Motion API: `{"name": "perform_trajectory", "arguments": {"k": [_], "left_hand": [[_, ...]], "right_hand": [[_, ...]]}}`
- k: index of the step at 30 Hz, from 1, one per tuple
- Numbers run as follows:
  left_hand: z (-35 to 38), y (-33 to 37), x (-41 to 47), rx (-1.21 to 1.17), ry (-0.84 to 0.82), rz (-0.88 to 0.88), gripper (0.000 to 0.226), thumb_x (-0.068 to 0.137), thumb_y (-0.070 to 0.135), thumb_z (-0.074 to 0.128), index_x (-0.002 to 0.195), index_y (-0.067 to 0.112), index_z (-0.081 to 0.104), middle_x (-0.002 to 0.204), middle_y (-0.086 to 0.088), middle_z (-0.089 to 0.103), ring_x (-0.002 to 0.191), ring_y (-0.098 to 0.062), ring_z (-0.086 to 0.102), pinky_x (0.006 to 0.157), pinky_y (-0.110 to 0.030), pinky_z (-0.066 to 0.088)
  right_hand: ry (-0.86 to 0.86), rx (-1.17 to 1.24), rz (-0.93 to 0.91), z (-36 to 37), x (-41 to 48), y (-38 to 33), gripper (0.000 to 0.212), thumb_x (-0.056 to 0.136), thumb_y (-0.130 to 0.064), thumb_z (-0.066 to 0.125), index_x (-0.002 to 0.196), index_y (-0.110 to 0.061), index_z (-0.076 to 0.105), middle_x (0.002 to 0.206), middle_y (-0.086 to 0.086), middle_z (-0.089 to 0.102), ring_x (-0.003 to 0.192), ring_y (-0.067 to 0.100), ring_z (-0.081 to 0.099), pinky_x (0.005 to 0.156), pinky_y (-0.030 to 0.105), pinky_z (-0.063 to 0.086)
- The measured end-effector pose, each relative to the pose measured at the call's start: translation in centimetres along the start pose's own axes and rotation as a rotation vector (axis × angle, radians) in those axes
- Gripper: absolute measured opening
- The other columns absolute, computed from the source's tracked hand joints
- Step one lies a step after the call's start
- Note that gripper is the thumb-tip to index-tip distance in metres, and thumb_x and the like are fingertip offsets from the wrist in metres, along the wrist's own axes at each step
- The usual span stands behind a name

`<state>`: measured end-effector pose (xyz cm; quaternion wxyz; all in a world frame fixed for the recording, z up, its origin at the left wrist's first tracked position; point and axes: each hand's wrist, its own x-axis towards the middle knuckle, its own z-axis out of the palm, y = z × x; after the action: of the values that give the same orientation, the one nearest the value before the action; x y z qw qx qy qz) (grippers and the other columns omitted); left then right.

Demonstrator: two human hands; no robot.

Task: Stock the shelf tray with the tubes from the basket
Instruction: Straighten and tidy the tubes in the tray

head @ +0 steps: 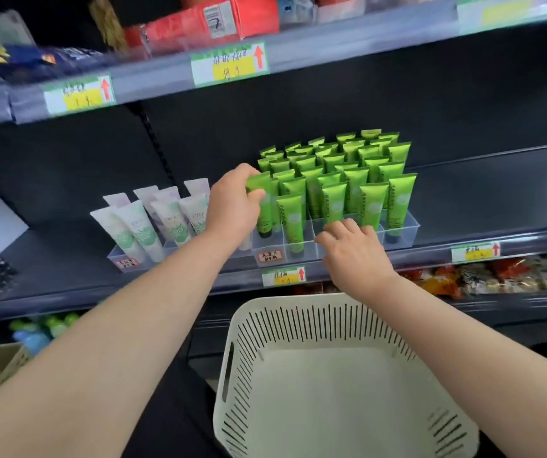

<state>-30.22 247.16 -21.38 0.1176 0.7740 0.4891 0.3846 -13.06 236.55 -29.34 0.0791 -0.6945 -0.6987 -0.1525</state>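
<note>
On middle shelf, clear tray [409, 231] packed with upright green tubes [369, 206], dark caps down, rows running to back. My left hand [234, 201] closed round one green tube [260, 190] at tray's front left corner, thumb across it. My right hand [353, 247] loosely curled, fingertips on tray's front edge, holding nothing. White slotted basket [325, 322] below, no tubes visible inside.

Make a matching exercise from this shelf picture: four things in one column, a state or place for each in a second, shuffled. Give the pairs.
1. left hand
2. right hand
3. basket
4. white tubes

A. empty, below the shelf
B. gripping a green tube
C. in the tray left of the green ones
D. resting at the clear tray front edge

Pairs: 1-B, 2-D, 3-A, 4-C
</note>
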Motion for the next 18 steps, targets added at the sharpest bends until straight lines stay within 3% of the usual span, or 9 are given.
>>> {"name": "perform_trajectory", "arguments": {"k": [4,6,10,14,18], "left_hand": [[1.6,-0.6,2.0,0.040,-0.105,-0.044,0.025,0.092,0.014,0.058,0.116,0.018,0.056,0.084,0.000,0.057,0.064,-0.016,0.053,0.058,-0.030,0.043],[2.6,-1.2,2.4,0.083,-0.163,-0.063,0.027,0.093,0.015,0.057,0.120,0.017,0.054,0.084,-0.003,0.058,0.062,-0.017,0.052,0.052,-0.027,0.038],[3.8,-2.2,3.1,0.175,-0.243,-0.060,0.033,0.093,0.010,0.055,0.126,0.011,0.054,0.118,-0.013,0.059,0.087,-0.020,0.051,0.071,-0.025,0.034],[3.7,-2.5,3.5,0.222,-0.233,-0.069,0.026,0.092,0.005,0.052,0.115,0.012,0.059,0.120,-0.008,0.059,0.096,-0.021,0.052,0.074,-0.026,0.036],[2.9,-1.7,3.5,0.246,-0.198,-0.049,0.028,0.092,0.007,0.052,0.118,0.018,0.055,0.120,-0.002,0.054,0.089,-0.013,0.045,0.072,-0.029,0.035]], "right_hand": [[-0.023,0.015,0.008,0.6,1.2,0.8,0.042,0.089,-0.023,0.054,0.129,-0.021,0.044,0.130,0.001,0.044,0.118,0.025,0.040,0.089,0.038,0.037],[-0.051,0.018,0.017,1.2,1.4,1.0,0.042,0.089,-0.022,0.054,0.129,-0.021,0.044,0.129,0.001,0.045,0.118,0.024,0.041,0.090,0.038,0.037],[-0.100,0.039,0.030,2.4,1.3,1.4,0.043,0.088,-0.020,0.056,0.129,-0.022,0.044,0.126,-0.001,0.048,0.116,0.023,0.043,0.089,0.037,0.037],[-0.117,0.057,0.028,3.1,1.2,1.7,0.046,0.088,-0.021,0.056,0.132,-0.022,0.042,0.125,-0.002,0.049,0.115,0.022,0.044,0.088,0.036,0.038],[-0.096,0.063,0.045,2.7,1.3,2.0,0.045,0.088,-0.021,0.057,0.130,-0.024,0.043,0.124,-0.003,0.050,0.114,0.021,0.044,0.087,0.035,0.038]]}}
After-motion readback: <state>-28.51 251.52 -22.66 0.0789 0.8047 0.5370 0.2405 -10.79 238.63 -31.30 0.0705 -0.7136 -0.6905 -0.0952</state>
